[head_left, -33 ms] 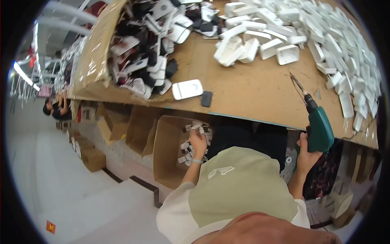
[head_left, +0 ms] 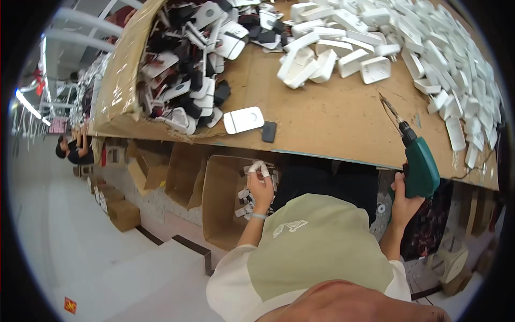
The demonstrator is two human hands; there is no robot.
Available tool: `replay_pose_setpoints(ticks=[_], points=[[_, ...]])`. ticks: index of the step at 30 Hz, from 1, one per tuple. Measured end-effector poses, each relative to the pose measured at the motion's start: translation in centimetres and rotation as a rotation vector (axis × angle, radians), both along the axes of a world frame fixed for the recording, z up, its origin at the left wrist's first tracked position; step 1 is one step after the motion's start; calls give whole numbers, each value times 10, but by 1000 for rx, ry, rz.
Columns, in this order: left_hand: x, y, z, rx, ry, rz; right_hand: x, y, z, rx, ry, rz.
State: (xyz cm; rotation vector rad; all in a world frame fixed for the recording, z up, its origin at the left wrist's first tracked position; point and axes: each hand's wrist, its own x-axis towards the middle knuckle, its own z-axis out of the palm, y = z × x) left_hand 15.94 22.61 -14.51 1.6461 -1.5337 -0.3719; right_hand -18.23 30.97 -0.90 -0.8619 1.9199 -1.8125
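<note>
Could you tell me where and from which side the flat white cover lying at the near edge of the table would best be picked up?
The white cover lies flat on the brown table, beside a small dark part. Probably best to pinch it across its two long edges from above, coming from the near edge, where the board is bare; the pile of parts crowds its far side.

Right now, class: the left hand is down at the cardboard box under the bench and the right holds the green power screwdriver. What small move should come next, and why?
Probably lift the left hand out of the cardboard box with one part and bring it up to the workbench. That hand is at the small parts in the box, while the right hand holds the green screwdriver with its bit over the bench, touching nothing.
</note>
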Motion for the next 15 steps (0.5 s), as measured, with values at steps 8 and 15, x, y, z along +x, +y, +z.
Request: replay_pose_setpoints(ticks=[8, 15], points=[[-89, -145, 141, -381, -325, -366, -5, 8, -19, 27, -13, 10], [-122, -161, 126, -330, -237, -364, -4, 32, 7, 124, 96, -32]])
